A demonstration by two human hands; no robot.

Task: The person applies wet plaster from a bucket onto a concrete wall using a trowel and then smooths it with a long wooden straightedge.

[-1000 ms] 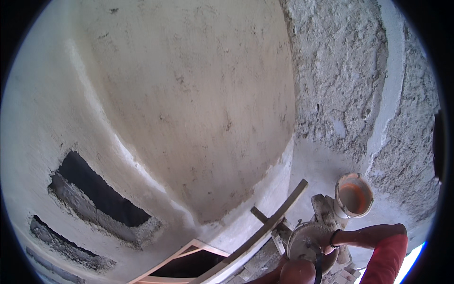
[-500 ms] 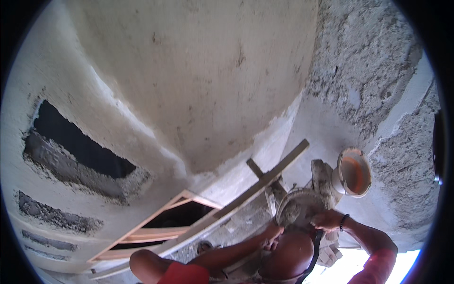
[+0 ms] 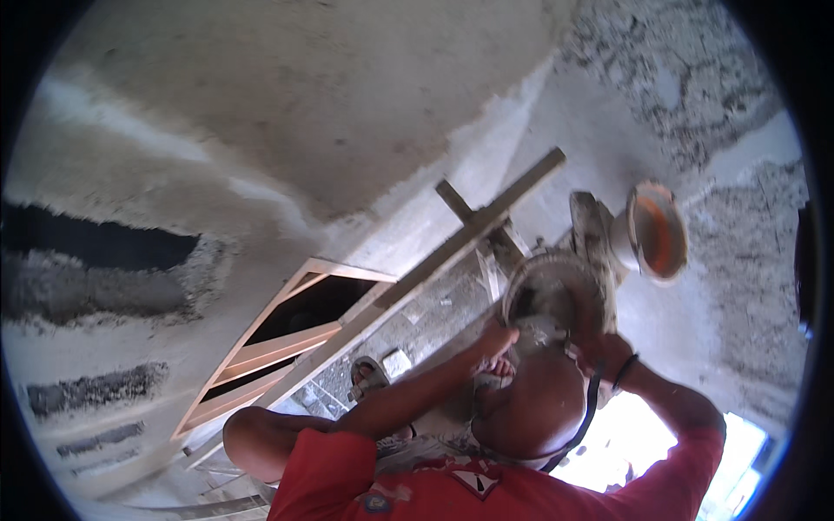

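Observation:
A round bucket (image 3: 512,291) with wet grey mix inside stands in front of me, right of centre. My left hand (image 3: 495,346) is at its near left rim, fingers curled. What those fingers hold, if anything, is hidden. At the near right rim is my right hand (image 3: 601,351), a dark band on its wrist. Its fingers are bent and closed, partly blurred, around something I cannot make out. Between my forearms a bent knee (image 3: 534,404) covers the near side of the bucket.
Beyond my right hand is a white bucket (image 3: 618,239), orange inside. Long wooden beams (image 3: 469,233) cross diagonally, beside a light wooden frame (image 3: 252,358). Plastered walls (image 3: 347,113) rise around, with dark openings (image 3: 104,243) at left. My sandalled foot (image 3: 369,378) rests lower left.
My view has tilted down, so the buckets, beams and both hands sit higher in the picture and more red shirt shows. Both hands stay at the bucket's near rim.

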